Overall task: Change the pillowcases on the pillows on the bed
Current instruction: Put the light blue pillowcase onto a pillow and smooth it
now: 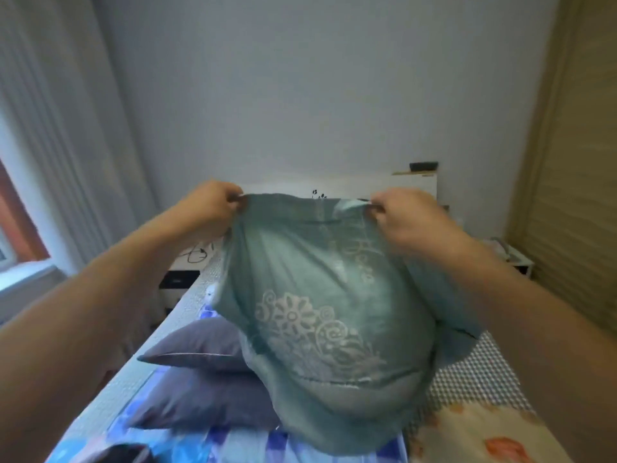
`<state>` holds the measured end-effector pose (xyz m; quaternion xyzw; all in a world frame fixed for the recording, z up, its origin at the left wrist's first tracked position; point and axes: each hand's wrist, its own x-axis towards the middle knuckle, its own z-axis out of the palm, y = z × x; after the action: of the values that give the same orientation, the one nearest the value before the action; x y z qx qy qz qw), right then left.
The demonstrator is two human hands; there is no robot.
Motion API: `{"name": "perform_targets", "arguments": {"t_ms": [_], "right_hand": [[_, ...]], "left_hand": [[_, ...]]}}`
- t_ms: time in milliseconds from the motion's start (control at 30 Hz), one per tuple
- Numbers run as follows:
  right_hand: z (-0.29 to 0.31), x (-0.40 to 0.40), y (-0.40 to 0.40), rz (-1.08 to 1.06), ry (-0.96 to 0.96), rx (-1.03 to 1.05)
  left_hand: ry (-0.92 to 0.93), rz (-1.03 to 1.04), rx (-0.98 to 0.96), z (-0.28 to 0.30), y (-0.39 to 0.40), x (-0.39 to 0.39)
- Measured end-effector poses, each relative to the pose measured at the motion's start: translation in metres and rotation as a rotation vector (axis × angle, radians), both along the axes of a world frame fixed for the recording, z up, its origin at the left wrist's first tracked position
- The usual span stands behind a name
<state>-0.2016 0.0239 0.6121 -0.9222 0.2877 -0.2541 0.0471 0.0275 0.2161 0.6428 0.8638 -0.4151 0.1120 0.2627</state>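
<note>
Both bare forearms reach up from the lower corners of the frame toward its middle, where the left hand and the right hand each have a clenched grip pinching an upper corner of the teal satin pillowcase with pale floral embroidery, knuckles up. The pillowcase bulges full and hangs between the hands at frame centre, its lower end resting on the bed. A grey-purple pillow lies just left of it on the blue striped sheet
</note>
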Motion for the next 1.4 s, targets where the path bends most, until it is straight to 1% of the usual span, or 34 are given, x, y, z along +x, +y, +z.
{"name": "perform_targets", "arguments": {"t_ms": [67,100,167,200,233,267,300,333,367,400,433,500,533,567,600,633,667,700,733,767,800,833,867,900,967,1033,1067,1133,1267,1333,1400], "right_hand": [[0.028,-0.016,0.014,0.12,-0.085,0.092],[0.038,-0.024,0.02,0.166,-0.168,0.228],[0.05,-0.039,0.024,0.241,-0.362,0.657],[0.055,-0.043,0.022,0.265,-0.46,0.835],[0.058,-0.046,0.017,0.268,-0.531,0.944],[0.058,-0.047,0.005,0.231,-0.577,0.987],[0.051,-0.048,-0.008,0.155,-0.602,0.979],[0.033,-0.051,-0.031,0.045,-0.579,0.926],[0.004,-0.06,-0.051,-0.086,-0.52,0.86],[-0.031,-0.074,-0.069,-0.205,-0.406,0.785],[-0.083,-0.094,-0.088,-0.3,-0.25,0.789],[-0.181,-0.137,-0.099,-0.442,0.003,0.943],[-0.238,-0.161,-0.09,-0.478,0.162,0.991],[-0.287,-0.183,-0.074,-0.484,0.33,1.005],[-0.342,-0.207,-0.063,-0.499,0.545,1.002],[-0.396,-0.23,-0.047,-0.567,0.694,1.002],[-0.446,-0.248,-0.035,-0.659,0.716,1.073],[-0.495,-0.261,-0.03,-0.734,0.684,1.134],[-0.535,-0.266,-0.026,-0.765,0.62,1.161],[-0.557,-0.262,-0.023,-0.736,0.562,1.159],[-0.541,-0.24,-0.014,-0.689,0.484,1.127],[-0.518,-0.211,-0.008,-0.649,0.349,1.107],[-0.52,-0.191,-0.008,-0.61,0.263,1.088],[-0.516,-0.168,-0.007,-0.555,0.214,1.079],[-0.524,-0.135,-0.004,-0.404,0.295,1.047],[-0.534,-0.116,0.006,-0.365,0.433,0.991],[-0.536,-0.113,0.012,-0.359,0.455,0.917],[-0.538,-0.119,0.018,-0.407,0.423,0.839],[-0.526,-0.149,0.017,-0.574,0.386,0.908],[-0.518,-0.149,0.03,-0.556,0.325,0.913],[-0.515,-0.137,0.043,-0.483,0.204,0.948]], "left_hand": [[0.135,0.004,-0.039,0.022,0.003,-0.007],[0.193,-0.009,-0.101,0.037,-0.001,-0.012],[0.319,-0.071,-0.286,0.068,-0.019,-0.023],[0.356,-0.108,-0.383,0.081,-0.038,-0.029],[0.364,-0.148,-0.436,0.087,-0.059,-0.037],[0.356,-0.198,-0.442,0.087,-0.081,-0.051],[0.355,-0.266,-0.404,0.078,-0.102,-0.066],[0.391,-0.335,-0.34,0.061,-0.125,-0.082],[0.47,-0.415,-0.273,0.037,-0.144,-0.1],[0.528,-0.518,-0.208,0.008,-0.158,-0.119],[0.529,-0.599,-0.139,-0.027,-0.163,-0.136],[0.426,-0.67,-0.008,-0.112,-0.152,-0.16],[0.385,-0.663,0.04,-0.165,-0.144,-0.162],[0.413,-0.603,0.116,-0.221,-0.128,-0.163],[0.485,-0.526,0.233,-0.281,-0.109,-0.163],[0.578,-0.441,0.411,-0.334,-0.087,-0.166],[0.7,-0.349,0.583,-0.383,-0.059,-0.17],[0.8,-0.254,0.72,-0.428,-0.034,-0.171],[0.878,-0.172,0.807,-0.468,-0.008,-0.171],[0.925,-0.116,0.841,-0.501,0.011,-0.17],[0.962,-0.072,0.845,-0.522,0.024,-0.17],[0.913,-0.059,0.864,-0.533,0.029,-0.17],[0.883,-0.041,0.856,-0.531,0.027,-0.173],[0.894,0.02,0.821,-0.529,0.018,-0.175],[0.938,0.112,0.719,-0.527,-0.006,-0.185],[0.982,0.138,0.684,-0.535,-0.023,-0.199],[0.993,0.148,0.688,-0.537,-0.033,-0.208],[0.989,0.18,0.727,-0.541,-0.054,-0.224],[0.935,0.27,0.772,-0.548,-0.088,-0.239],[0.944,0.29,0.803,-0.549,-0.095,-0.235],[0.983,0.286,0.784,-0.542,-0.092,-0.234]]}}
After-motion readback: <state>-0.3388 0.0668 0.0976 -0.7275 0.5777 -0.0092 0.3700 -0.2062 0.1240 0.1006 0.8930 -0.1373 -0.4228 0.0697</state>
